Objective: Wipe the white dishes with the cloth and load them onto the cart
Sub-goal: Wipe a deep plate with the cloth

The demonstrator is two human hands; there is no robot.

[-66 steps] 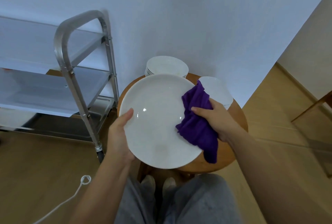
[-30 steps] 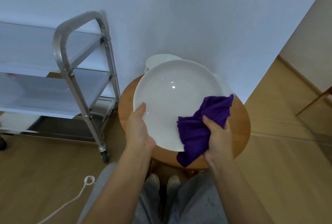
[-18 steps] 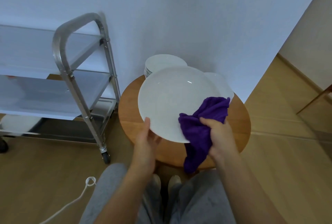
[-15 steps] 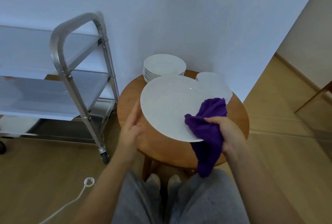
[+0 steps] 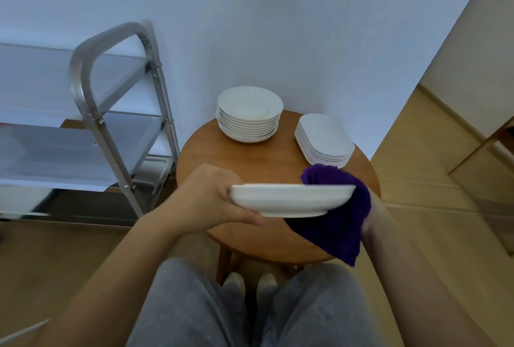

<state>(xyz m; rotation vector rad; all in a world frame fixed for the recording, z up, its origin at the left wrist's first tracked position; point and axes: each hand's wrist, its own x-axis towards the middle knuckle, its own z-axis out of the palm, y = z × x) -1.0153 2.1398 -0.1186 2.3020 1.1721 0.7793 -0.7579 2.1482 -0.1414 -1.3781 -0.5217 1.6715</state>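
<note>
I hold a large white plate [image 5: 289, 199] level and edge-on above the round wooden table [image 5: 203, 152]. My left hand [image 5: 211, 199] grips its left rim, thumb on top and fingers under it. The purple cloth [image 5: 339, 221] wraps the plate's right edge and hangs below it; my right hand is hidden behind the cloth, only the wrist [image 5: 374, 218] shows. A stack of round white plates [image 5: 249, 114] and a stack of oblong white dishes [image 5: 324, 141] stand at the table's back. The steel cart [image 5: 111, 113] stands to the left.
The cart's shelves [image 5: 55, 149] look bare where I can see them. A white wall runs behind table and cart. Wooden floor lies all around. My grey-trousered knees [image 5: 250, 307] sit under the table's front edge. A white cord [image 5: 22, 332] shows at bottom left.
The plate has tipped from facing me to flat and edge-on, and sits lower. My left hand shifted to the left rim. The cloth moved from the plate's face to its right edge.
</note>
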